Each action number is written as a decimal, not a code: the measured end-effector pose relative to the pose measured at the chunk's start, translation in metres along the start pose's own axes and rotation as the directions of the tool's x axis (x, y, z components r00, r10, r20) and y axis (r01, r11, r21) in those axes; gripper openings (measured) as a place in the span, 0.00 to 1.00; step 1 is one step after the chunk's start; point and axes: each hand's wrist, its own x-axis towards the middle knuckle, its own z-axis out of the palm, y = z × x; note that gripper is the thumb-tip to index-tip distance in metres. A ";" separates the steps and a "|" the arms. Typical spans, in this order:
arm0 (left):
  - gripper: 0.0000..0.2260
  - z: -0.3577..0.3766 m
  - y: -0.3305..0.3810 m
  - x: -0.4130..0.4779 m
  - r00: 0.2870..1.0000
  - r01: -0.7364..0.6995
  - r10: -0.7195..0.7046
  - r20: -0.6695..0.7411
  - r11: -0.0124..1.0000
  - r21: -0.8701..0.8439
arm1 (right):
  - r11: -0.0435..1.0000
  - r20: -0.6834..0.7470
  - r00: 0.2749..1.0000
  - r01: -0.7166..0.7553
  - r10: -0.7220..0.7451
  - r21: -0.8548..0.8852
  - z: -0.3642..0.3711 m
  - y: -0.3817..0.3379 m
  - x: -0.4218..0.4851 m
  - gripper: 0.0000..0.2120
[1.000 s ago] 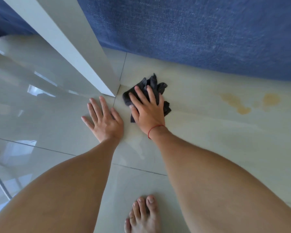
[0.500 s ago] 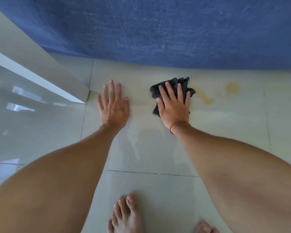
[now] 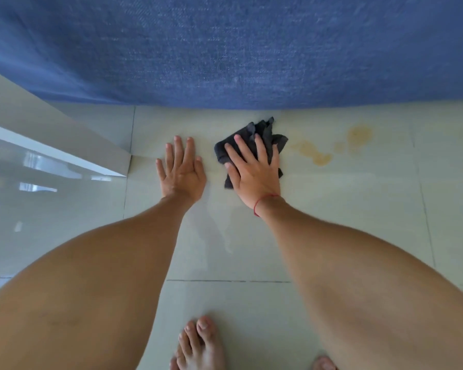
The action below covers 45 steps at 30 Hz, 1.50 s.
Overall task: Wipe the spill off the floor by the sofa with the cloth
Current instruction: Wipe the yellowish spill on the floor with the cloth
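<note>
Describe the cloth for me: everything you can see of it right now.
The cloth is dark grey, almost black, soft fabric, crumpled into a bunched wad with ragged folds at its far edge. It lies flat on the pale tiled floor, close to the blue sofa. The right hand presses down on it, fingers spread. The yellowish spill lies just right of it, seemingly uncovered.

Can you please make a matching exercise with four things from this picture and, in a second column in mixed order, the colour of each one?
Things:
1. cloth
2. sofa
3. spill
4. wrist string

Colours:
A. yellowish brown
B. red
C. dark grey
D. blue

Pairs: 1-C, 2-D, 3-A, 4-B
</note>
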 end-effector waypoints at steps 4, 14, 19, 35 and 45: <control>0.24 -0.005 0.023 0.002 0.996 -0.080 0.080 -0.039 0.997 -0.007 | 0.994 0.007 0.995 0.098 -0.097 -0.045 -0.007 0.029 -0.034 0.19; 0.25 0.020 0.044 0.014 0.983 -0.108 0.093 0.160 0.990 0.086 | 0.941 0.068 0.940 -0.330 0.335 -0.075 -0.023 0.095 -0.012 0.24; 0.25 0.023 0.048 0.012 0.990 -0.098 0.089 0.109 0.992 0.078 | 0.954 0.007 0.956 -0.293 0.294 -0.063 -0.018 0.070 0.026 0.23; 0.25 0.020 0.086 0.005 0.987 -0.131 0.128 0.097 0.991 0.029 | 0.975 0.015 0.975 -0.223 0.223 0.011 -0.024 0.088 -0.053 0.21; 0.25 0.035 0.091 0.007 0.988 -0.077 0.069 0.142 0.996 0.055 | 0.882 -0.015 0.882 -0.471 0.471 0.018 -0.033 0.117 0.015 0.23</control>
